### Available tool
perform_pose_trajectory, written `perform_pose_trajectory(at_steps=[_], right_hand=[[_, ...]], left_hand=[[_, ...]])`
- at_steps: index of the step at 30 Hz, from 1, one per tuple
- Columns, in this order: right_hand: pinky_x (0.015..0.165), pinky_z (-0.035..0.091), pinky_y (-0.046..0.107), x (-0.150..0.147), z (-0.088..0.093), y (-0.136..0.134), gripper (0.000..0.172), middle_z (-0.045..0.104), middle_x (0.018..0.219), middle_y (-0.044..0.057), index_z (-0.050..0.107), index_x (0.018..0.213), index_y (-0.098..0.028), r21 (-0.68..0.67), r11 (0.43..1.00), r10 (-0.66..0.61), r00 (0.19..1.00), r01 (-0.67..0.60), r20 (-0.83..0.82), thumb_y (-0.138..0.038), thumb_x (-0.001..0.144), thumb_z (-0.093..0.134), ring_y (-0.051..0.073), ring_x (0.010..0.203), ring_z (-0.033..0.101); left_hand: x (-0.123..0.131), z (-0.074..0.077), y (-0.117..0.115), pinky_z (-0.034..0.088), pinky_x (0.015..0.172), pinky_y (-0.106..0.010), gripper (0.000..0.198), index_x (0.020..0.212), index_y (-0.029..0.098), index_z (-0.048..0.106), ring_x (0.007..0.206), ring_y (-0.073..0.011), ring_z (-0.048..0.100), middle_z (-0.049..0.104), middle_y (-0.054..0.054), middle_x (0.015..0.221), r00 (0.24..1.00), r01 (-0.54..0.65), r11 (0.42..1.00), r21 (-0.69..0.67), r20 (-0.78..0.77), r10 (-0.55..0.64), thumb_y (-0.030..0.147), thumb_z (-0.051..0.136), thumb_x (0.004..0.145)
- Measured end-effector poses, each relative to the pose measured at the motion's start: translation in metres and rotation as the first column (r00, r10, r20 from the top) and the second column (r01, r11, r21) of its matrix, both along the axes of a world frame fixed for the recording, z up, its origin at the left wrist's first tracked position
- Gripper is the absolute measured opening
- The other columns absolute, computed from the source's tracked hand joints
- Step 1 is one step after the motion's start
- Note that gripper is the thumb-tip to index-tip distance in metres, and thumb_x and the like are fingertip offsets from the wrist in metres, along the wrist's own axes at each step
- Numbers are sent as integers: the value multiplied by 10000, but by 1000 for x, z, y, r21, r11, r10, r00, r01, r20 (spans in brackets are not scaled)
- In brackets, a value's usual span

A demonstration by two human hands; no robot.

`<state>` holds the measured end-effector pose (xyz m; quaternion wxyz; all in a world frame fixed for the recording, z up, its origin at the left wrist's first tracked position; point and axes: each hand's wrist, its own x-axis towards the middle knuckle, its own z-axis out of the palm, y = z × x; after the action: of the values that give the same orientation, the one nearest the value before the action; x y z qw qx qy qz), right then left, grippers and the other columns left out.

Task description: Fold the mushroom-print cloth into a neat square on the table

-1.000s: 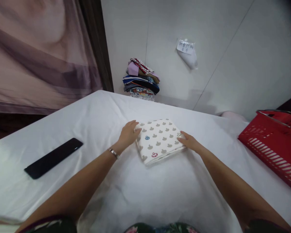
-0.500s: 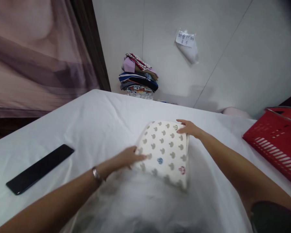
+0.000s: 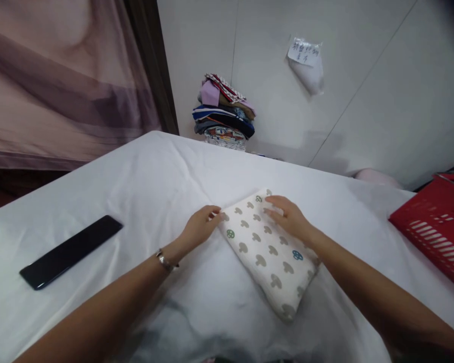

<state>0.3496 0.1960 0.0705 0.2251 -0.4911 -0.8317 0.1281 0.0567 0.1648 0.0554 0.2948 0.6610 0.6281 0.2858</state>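
Both hands are laid flat and open on a folded patterned cloth (image 3: 267,249): left hand (image 3: 200,228) at its left corner, right hand (image 3: 289,218) on top, mid-table (image 3: 144,176).

Left: I have open tabletop (image 3: 147,181) between the folded cloth (image 3: 268,252) and the black flat device (image 3: 71,251).
Right: red basket (image 3: 435,229) blocks the edge, well apart from the folded cloth.
Far: clothes stack (image 3: 225,118) by the wall; clear lane before it.
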Motion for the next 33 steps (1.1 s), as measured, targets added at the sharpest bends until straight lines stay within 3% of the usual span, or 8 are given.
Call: perform_pose_trajectory(at_steps=[5, 9, 15, 20, 23, 26, 29, 33], right_hand=[[1123, 212, 506, -5, -23, -72, 490, 340, 1483, 49, 394, 1396, -294, -67, 993, 114, 971, -102, 210, -454, 932, 384, 257, 1374, 274], [1134, 167, 512, -3, -29, -82, 483, 281, 1509, 33, 375, 1407, -290, -102, 992, 98, 958, -73, 269, -446, 951, 334, 245, 1397, 218], [1093, 290, 462, -8, -4, -33, 454, 427, 1429, 71, 488, 1333, -251, -36, 994, 110, 978, -105, 178, -422, 921, 404, 251, 1336, 349], [1095, 249, 487, -25, 9, 38, 506, 414, 1437, 77, 418, 1380, -221, -3, 987, 155, 957, -159, 245, -327, 886, 448, 270, 1367, 281], [1084, 197, 532, -29, 10, 63, 473, 534, 1319, 103, 506, 1307, -217, -45, 981, 193, 925, -188, 328, -304, 843, 519, 292, 1299, 376], [1074, 194, 498, -22, 13, 66, 294, 652, 1072, 95, 654, 1096, -226, 2, 967, 237, 902, -255, 361, -289, 841, 523, 256, 1098, 536], [1051, 232, 462, -10, 17, 59, 246, 670, 943, 76, 682, 996, -238, 32, 949, 283, 893, -314, 351, -314, 865, 489, 228, 962, 575], [940, 374, 397, 0, 20, 57, 292, 672, 969, 71, 680, 1008, -238, -76, 948, 318, 918, -309, 236, -403, 868, 485, 224, 931, 587]], left_hand=[[16, -13, 18, 467, 707, -311, 336, 940, 217, 641, 825, -205, 613, 676, -32, 924, 996, 94, 991, -91, 11, -93, 484, 508, 785], [24, -15, 12, 456, 741, -326, 174, 848, 205, 604, 860, -206, 585, 646, -34, 914, 993, 99, 985, 141, -79, -89, 352, 537, 782], [29, -23, 2, 431, 769, -349, 108, 876, 208, 583, 812, -193, 570, 624, -34, 853, 957, 252, 892, 376, -234, -172, 247, 488, 843], [30, -25, -1, 411, 797, -372, 119, 874, 194, 571, 883, -214, 555, 625, -62, 891, 898, 377, 792, 479, -399, -186, 144, 468, 842], [28, -22, -3, 401, 810, -387, 145, 866, 189, 575, 881, -218, 551, 630, -68, 894, 857, 444, 754, 485, -474, -200, 120, 449, 845], [26, -22, -4, 392, 811, -385, 153, 863, 183, 576, 875, -216, 548, 634, -68, 889, 833, 478, 734, 482, -514, -205, 111, 442, 849], [25, -24, -2, 383, 803, -380, 135, 858, 185, 574, 866, -212, 546, 638, -64, 889, 840, 477, 736, 480, -494, -223, 150, 444, 867], [24, -24, 4, 377, 774, -359, 181, 825, 194, 572, 794, -191, 546, 627, -39, 814, 911, 374, 812, 448, -344, -229, 312, 454, 894]])
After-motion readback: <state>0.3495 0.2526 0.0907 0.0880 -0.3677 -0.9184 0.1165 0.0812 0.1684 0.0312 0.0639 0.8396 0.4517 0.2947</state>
